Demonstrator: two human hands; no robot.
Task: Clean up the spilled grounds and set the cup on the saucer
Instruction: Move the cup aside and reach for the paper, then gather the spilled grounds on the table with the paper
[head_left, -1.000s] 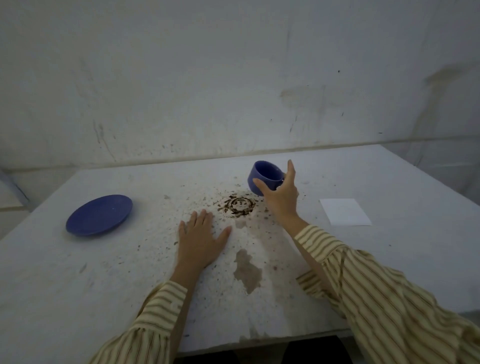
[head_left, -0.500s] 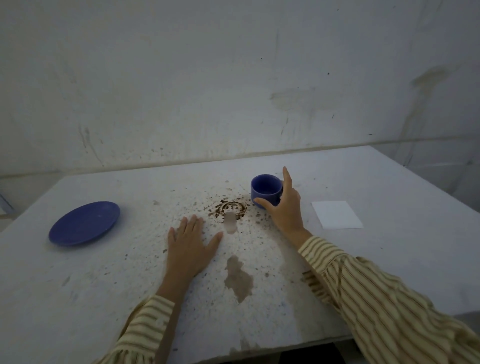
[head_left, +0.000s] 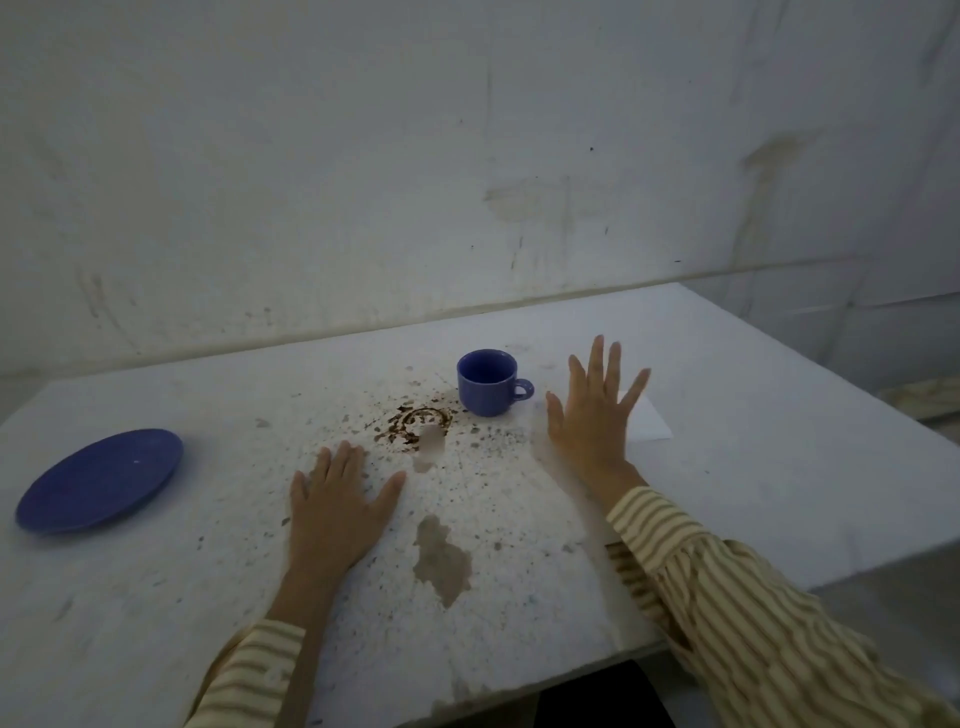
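Observation:
A blue cup (head_left: 487, 382) stands upright on the white table (head_left: 753, 467), its handle pointing right. Dark brown grounds (head_left: 415, 423) lie in a ring and scattered specks just left and in front of the cup. A blue saucer (head_left: 101, 479) rests far to the left, bare. My right hand (head_left: 592, 410) hovers open with spread fingers to the right of the cup, apart from it and partly over a white paper napkin (head_left: 647, 423). My left hand (head_left: 337, 501) lies flat and open on the table, in front of the grounds.
A brownish stain (head_left: 441, 561) marks the table near its front edge. A stained white wall (head_left: 467, 182) runs directly behind the table. The table's right edge (head_left: 883, 395) drops off toward the floor.
My right hand set the cup upright on the table, let go of it and moved right toward the napkin. The left hand stayed flat in place.

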